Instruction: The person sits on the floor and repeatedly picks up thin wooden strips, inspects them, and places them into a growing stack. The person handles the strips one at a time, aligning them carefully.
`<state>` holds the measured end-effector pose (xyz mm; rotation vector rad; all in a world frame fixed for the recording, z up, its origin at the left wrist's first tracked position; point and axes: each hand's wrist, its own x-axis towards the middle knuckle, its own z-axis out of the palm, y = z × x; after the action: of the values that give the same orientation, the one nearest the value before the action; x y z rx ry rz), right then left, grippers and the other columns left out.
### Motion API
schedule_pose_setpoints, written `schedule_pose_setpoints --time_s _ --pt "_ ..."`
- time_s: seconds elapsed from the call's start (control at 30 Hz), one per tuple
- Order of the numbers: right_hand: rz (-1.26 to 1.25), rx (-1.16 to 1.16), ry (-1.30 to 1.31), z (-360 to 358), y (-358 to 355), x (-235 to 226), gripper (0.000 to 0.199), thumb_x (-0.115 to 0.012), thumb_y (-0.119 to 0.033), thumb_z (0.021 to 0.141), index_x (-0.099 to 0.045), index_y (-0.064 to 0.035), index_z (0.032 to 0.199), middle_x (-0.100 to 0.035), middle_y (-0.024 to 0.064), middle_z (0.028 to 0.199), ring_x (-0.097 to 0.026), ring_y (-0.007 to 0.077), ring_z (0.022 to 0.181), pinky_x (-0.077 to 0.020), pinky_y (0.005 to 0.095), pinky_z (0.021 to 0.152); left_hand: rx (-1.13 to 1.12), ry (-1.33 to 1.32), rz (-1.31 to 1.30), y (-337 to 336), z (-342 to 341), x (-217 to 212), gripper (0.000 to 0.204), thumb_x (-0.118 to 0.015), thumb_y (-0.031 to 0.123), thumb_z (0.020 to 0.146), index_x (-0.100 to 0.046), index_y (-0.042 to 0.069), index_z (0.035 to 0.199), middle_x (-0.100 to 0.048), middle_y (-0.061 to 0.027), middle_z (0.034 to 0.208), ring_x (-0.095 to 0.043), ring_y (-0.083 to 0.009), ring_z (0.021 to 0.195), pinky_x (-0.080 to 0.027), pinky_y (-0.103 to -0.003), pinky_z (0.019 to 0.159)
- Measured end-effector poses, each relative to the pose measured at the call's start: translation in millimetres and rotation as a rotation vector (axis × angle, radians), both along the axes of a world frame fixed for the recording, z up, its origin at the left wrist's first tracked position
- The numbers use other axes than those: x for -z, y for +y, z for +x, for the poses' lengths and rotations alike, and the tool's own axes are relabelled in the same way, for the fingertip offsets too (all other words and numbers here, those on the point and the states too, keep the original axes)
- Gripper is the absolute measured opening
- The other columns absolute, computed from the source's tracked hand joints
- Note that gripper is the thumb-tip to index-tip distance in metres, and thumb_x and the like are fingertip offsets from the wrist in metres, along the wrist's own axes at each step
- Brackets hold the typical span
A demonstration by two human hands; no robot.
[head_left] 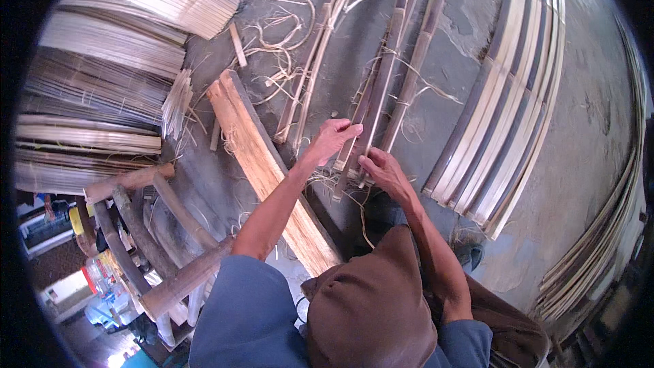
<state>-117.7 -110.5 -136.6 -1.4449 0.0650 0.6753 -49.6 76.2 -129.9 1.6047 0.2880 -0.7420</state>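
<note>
In the middle of the head view, a bundle of long split bamboo strips [385,71] runs away from me, its near ends between my two hands. My left hand [334,139] is closed at the left side of the bundle, thumb and fingers pinching a strip near its end. Close by on the right, my right hand [386,172] curls its fingers on the end of a narrow bamboo strip. Thin ties of split fibre wrap the bundle farther up. Another bamboo length [414,71] lies just to the right, and a tied bundle of thinner strips [317,61] to the left.
A thick wooden plank [255,153] slants left of my hands. Stacks of bamboo slats [112,48] fill the far left, above a wooden frame [184,279]. Tied bamboo strips [507,95] lie on the concrete floor to the right; long thin canes [599,252] curve along the right edge.
</note>
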Motion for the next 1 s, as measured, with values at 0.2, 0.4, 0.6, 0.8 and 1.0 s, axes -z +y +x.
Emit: schedule_pose_setpoints --time_s 0.2,0.4,0.6,0.8,1.0 --pt "-0.035 0.084 0.05 -12 -6 -1 0.024 -0.054 -0.025 0.1 -0.059 -0.0016 0.101 -0.057 0.0013 0.084 -0.052 0.0106 0.075 -0.0439 0.0279 0.067 -0.225 -0.195 0.343 -12 -12 12 0.046 -0.059 0.045 0.095 -0.062 0.001 0.083 -0.062 -0.0135 0.07 -0.061 -0.0247 0.065 -0.048 -0.04 0.058" --pt "0.057 0.144 0.113 -15 6 -1 0.025 -0.052 -0.025 0.1 -0.058 -0.0007 0.096 -0.056 0.0017 0.077 -0.055 0.0112 0.072 -0.0473 0.0289 0.066 -0.303 -0.412 0.765 -18 -48 -18 0.055 -0.054 0.055 0.093 -0.062 0.001 0.083 -0.063 -0.0245 0.076 -0.063 -0.045 0.076 -0.047 -0.051 0.064" --pt "-0.201 0.046 -0.021 2 7 13 0.025 -0.053 -0.024 0.098 -0.061 0.0 0.1 -0.064 0.0137 0.081 -0.063 0.0224 0.072 -0.0512 0.0375 0.069 -0.316 -0.491 0.774 5 -44 -12 0.055 -0.055 0.052 0.093 -0.062 0.0 0.08 -0.06 -0.0234 0.072 -0.059 -0.0408 0.066 -0.044 -0.048 0.061" --pt "-0.815 -0.304 -0.202 21 -10 -65 0.029 -0.054 -0.032 0.096 -0.065 -0.0057 0.104 -0.066 0.0288 0.092 -0.064 0.0467 0.092 -0.051 0.0538 0.076 -0.348 -0.407 0.614 -5 -59 -40 0.041 -0.055 0.039 0.098 -0.06 -0.001 0.087 -0.057 -0.0148 0.064 -0.055 -0.0257 0.056 -0.043 -0.042 0.056" --pt "-0.609 0.053 -0.241 27 19 -30 0.038 -0.06 -0.039 0.094 -0.065 -0.0007 0.092 -0.065 0.0186 0.075 -0.064 0.0312 0.072 -0.0489 0.0424 0.064 -0.331 -0.453 0.534 -37 -77 -3 0.026 -0.044 0.025 0.102 -0.044 0.006 0.12 -0.063 -0.0235 0.079 -0.065 -0.0417 0.075 -0.05 -0.049 0.066"
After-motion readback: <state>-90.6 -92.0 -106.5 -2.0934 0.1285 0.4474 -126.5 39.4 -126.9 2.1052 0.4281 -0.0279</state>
